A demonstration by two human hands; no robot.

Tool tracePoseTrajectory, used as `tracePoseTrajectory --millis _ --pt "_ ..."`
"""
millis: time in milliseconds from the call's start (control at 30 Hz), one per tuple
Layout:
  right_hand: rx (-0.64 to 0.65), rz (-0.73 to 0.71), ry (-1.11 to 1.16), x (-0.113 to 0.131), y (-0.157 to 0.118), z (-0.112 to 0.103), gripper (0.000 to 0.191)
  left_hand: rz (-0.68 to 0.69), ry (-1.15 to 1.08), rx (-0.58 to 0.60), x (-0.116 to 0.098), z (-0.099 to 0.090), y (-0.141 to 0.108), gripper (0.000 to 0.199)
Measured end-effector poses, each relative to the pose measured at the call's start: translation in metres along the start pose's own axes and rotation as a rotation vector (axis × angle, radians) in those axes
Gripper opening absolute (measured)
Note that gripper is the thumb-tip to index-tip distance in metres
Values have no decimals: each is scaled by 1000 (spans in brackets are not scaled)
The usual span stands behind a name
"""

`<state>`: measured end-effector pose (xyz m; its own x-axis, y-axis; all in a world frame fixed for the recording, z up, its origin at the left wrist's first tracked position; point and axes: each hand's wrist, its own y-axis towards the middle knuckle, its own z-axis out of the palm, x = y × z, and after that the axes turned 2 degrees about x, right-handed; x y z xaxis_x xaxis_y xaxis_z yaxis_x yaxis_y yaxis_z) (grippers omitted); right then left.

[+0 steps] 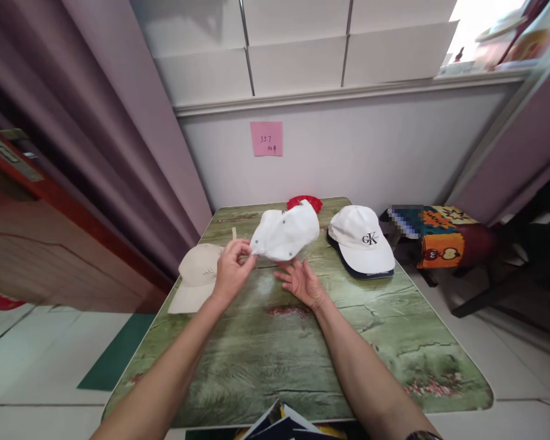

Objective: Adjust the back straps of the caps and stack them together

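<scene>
Above the middle of the table, my left hand [233, 269] pinches the left edge of a white cap [286, 233], which is tilted and shows several small grey eyelets. Just below the cap, my right hand [302, 282] is palm up with its fingers spread, the fingertips close to its underside; contact is hard to tell. A beige cap [197, 266] lies at the left, partly behind my left hand. At the right, a white cap with black letters [360, 235] rests on a dark cap [348, 264], of which mainly the brim shows.
The green wood-patterned table [256, 354] stands against a wall. A red object [297, 201] lies at its back edge, partly behind the held cap. A pink note [266, 139] is on the wall. To the right is a stool with a patterned cover [444, 235]. Papers show at the front edge.
</scene>
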<state>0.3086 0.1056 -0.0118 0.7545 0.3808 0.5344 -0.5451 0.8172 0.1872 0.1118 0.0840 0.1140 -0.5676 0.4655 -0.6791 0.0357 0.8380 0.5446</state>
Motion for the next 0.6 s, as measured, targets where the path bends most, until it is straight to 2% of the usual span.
tracePoseTrajectory --millis 100,200,333,433,500,600 --pt "-91 -91 -3 1 4 -6 53 -59 73 68 29 9 -34 7" --pt "-139 -119 -103 -1 4 -5 55 -93 133 127 47 20 -60 5" --pt "-182 -123 -287 -7 3 -3 60 -94 279 228 56 31 -82 5" --pt "-322 -162 -478 -14 4 -6 63 -115 319 275 60 34 -93 15" --pt "-478 -272 -697 -15 3 -10 62 -128 324 284 63 33 -98 20" --pt "-673 -543 -1025 -10 -1 -10 56 -166 326 229 60 25 -97 13"
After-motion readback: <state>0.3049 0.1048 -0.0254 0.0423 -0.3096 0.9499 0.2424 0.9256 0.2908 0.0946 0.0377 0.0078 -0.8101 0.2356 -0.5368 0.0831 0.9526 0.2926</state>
